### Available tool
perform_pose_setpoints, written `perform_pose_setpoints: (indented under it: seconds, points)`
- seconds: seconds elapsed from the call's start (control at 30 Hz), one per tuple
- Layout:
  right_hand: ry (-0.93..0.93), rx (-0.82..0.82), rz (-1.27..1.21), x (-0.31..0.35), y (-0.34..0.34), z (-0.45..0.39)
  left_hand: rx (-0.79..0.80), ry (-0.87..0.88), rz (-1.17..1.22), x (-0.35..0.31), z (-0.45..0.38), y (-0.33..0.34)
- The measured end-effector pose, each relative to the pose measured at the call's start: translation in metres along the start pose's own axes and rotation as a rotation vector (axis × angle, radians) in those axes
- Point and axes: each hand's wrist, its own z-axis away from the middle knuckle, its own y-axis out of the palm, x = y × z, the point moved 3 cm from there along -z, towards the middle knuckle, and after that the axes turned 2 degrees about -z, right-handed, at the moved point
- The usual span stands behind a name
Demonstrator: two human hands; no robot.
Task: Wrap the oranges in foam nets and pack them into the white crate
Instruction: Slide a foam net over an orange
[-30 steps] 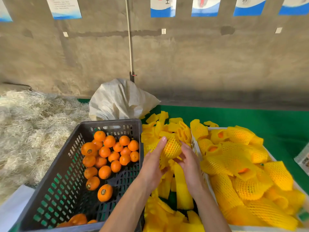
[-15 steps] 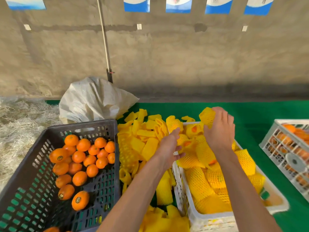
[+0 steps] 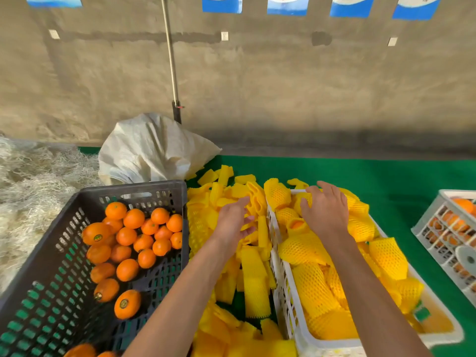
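Left hand (image 3: 235, 222): fingers loosely spread, holding nothing, hovering over the loose foam nets (image 3: 253, 273) heaped just beneath and beyond it. Whether the fingertips touch the topmost net cannot be told.

Right hand (image 3: 325, 211): fingers spread and relaxed, palm down, holding nothing, low over the far end of the white crate (image 3: 288, 315). Netted oranges (image 3: 307, 249) lie directly under it and back along its forearm; contact with them cannot be confirmed.

Bare oranges (image 3: 134, 237): piled in the dark crate (image 3: 54, 256), off to the left hand's outer side, with the crate wall standing between hand and fruit.

Loose nets, orientation: flattened sleeves, many with their long axis running away from the onlooker, open ends toward the wrist or the far wall.

Judgement: the coming move likely calls for one bare orange and one empty net. The left hand is the nearer to both, with nets beneath it and fruit to its outer side. The right hand sits well apart from the fruit, across the net heap.

Also present: white sack (image 3: 152, 150) beyond the dark crate; second pale crate (image 3: 438, 228) of oranges far to the right hand's outer side.
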Motion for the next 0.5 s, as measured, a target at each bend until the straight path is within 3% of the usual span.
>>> perform_pose_setpoints:
  seconds: [0.2,0.37,0.5]
  points:
    - [-0.246,0.093,-0.113,0.088,0.043,0.016,-0.056,0.085,-0.046,-0.007,-0.025,-0.059]
    - [-0.234,0.318,-0.171,0.123,0.108,0.031,-0.123,0.269,-0.101,-0.01,-0.048,-0.104]
    - [-0.125,0.528,-0.196,0.132,0.174,0.031,-0.16,0.307,-0.012,-0.013,-0.069,-0.134]
